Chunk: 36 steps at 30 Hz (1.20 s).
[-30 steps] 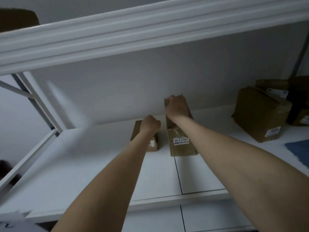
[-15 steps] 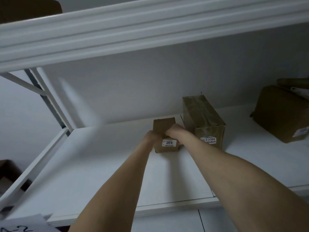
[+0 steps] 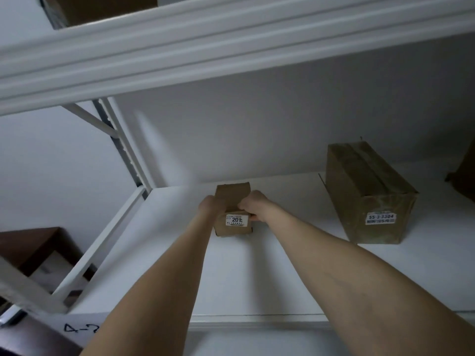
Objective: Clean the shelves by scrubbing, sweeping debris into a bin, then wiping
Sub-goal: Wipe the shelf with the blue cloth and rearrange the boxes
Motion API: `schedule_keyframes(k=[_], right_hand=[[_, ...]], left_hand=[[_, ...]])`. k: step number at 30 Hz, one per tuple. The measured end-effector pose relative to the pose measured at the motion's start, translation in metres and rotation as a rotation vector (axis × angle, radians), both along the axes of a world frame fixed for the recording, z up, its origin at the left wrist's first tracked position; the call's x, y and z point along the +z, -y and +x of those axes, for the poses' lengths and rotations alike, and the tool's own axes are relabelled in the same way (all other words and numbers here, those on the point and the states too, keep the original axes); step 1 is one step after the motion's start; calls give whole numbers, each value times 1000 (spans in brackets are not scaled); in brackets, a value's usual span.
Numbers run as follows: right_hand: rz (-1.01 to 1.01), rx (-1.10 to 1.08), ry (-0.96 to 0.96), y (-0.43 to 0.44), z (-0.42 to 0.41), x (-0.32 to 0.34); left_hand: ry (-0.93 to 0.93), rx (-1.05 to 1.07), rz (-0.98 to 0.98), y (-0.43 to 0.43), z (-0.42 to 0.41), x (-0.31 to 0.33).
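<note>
Now clasping the small cardboard box [image 3: 232, 195] with both hands: curling the left hand [image 3: 207, 205] round its left side, wrapping the right hand [image 3: 253, 204] over its top right edge, thumb tucking against the front corner beside the white label [image 3: 237, 220] reading 201. Holding it upright on the white shelf [image 3: 257, 268], towards the back wall and nearer the left upright post [image 3: 123, 147] than the right end; hard telling whether its base is fully down. Reaching in with both bare forearms over the shelf's front edge. Seeing the larger taped cardboard box [image 3: 367, 186] well apart to the right, sitting on the same shelf, showing a sticker [image 3: 381, 219] marked 55-3-3304. Catching only a sliver of another brown box [image 3: 465, 176] at the far right edge. Looking up at the beam of the upper shelf [image 3: 205, 47], with a brown carton [image 3: 97, 6] sitting on top. Noting a handwritten mark [image 3: 81, 328] on the front rail, lower left.
</note>
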State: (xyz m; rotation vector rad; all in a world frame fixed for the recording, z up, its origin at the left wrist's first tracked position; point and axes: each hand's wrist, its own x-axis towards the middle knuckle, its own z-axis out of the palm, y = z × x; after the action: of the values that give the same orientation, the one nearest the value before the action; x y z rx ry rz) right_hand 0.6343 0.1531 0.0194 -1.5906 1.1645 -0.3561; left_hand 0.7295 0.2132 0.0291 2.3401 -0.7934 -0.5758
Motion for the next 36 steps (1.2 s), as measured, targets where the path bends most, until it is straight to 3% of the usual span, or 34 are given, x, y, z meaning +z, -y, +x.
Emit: schedule_keyframes(k=[5,8,13,18,20,23,27,36], right_hand=[[14,62,-60,-8,13,-3],[-139,76,-109,0,0,6],[-515,-45,-174,33,-55,37],[-695,-389,-311,74,-150,54],[-668,-525,-424,83,-188,56],[-458,-599,-529,93,-235,55],[-327,-416,-415,102,-267,47],[-281,-238,-261,82,-242,48]], left_hand=[[47,-33,92,-9,7,-2],[195,-78,145,0,-3,6],[229,-200,10,34,-57,27],[140,-384,-65,74,-148,35],[76,-442,-92,84,-184,39],[-52,-484,-106,95,-226,42],[-131,-469,-108,103,-261,41],[14,-265,-88,78,-239,39]])
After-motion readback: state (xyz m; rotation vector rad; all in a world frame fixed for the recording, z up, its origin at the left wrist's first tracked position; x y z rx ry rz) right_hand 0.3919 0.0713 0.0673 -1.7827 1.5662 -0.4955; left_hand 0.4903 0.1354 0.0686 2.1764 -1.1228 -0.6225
